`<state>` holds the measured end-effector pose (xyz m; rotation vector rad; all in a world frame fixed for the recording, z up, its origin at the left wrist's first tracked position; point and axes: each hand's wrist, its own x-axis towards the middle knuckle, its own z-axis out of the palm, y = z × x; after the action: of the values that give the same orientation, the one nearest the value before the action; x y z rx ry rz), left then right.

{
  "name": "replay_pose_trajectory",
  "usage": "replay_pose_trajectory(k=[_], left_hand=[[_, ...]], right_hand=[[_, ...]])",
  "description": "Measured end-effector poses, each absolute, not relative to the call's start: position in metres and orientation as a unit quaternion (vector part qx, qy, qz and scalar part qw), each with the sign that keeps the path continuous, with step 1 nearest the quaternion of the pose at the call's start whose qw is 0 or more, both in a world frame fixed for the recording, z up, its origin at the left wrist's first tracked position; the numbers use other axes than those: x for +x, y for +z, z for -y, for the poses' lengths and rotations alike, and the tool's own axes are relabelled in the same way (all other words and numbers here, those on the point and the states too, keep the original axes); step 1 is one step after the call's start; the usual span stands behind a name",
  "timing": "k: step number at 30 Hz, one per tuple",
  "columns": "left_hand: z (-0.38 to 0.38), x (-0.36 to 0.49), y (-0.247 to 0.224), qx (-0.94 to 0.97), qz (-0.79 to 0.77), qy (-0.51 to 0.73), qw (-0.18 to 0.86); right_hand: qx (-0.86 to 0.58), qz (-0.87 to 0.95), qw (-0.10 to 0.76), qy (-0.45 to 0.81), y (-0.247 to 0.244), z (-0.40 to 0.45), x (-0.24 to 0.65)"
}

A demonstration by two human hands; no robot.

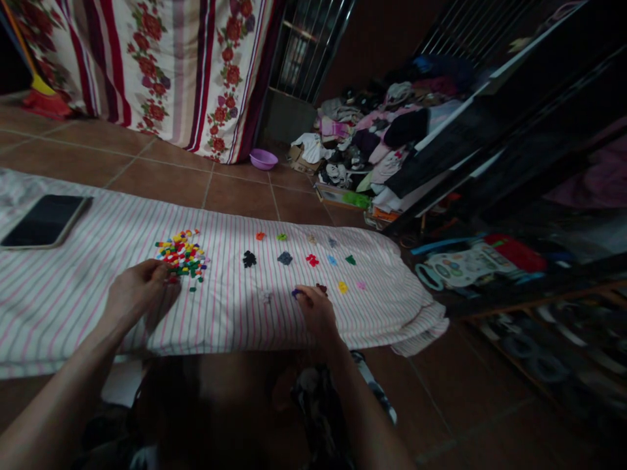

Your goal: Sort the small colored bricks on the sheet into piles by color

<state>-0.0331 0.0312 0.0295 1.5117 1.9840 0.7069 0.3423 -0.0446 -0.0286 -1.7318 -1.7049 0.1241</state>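
My left hand (140, 285) is at the lower left edge of a mixed pile of small coloured pieces (182, 253), its fingers pinched together; anything between them is too small to name. On the right, my right hand (316, 305) has its fingertips closed at a small dark blue piece (296, 293). A brown cluster (321, 288) lies just behind its knuckles. Single-colour clusters are spread over the striped cloth (220, 320): black (249, 259), grey (285, 258), red (312, 260), yellow (342, 286), dark green (350, 260), white (266, 296) and several others.
A phone (45, 222) lies on the cloth at the far left. Beyond, on the tiled floor, are a purple bowl (263, 158), a red broom (46, 103) and a heap of clothes (372, 130). A floral curtain (147, 65) hangs behind. Shelves stand at the right.
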Motion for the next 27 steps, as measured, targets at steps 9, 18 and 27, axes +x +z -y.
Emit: replay_pose_trajectory(k=[9,18,27], left_hand=[[-0.028,-0.018,0.027,0.587,-0.734,0.226,0.257],[-0.026,-0.003,0.041,0.614,-0.722,0.191,0.256],[-0.030,0.011,0.033,0.645,-0.701,0.194,0.236]], right_hand=[[-0.652,0.679,0.332,0.061,-0.030,0.039,0.336],[-0.646,0.694,0.313,0.050,-0.031,0.037,0.338],[-0.629,0.711,0.311,0.039,-0.037,0.039,0.343]])
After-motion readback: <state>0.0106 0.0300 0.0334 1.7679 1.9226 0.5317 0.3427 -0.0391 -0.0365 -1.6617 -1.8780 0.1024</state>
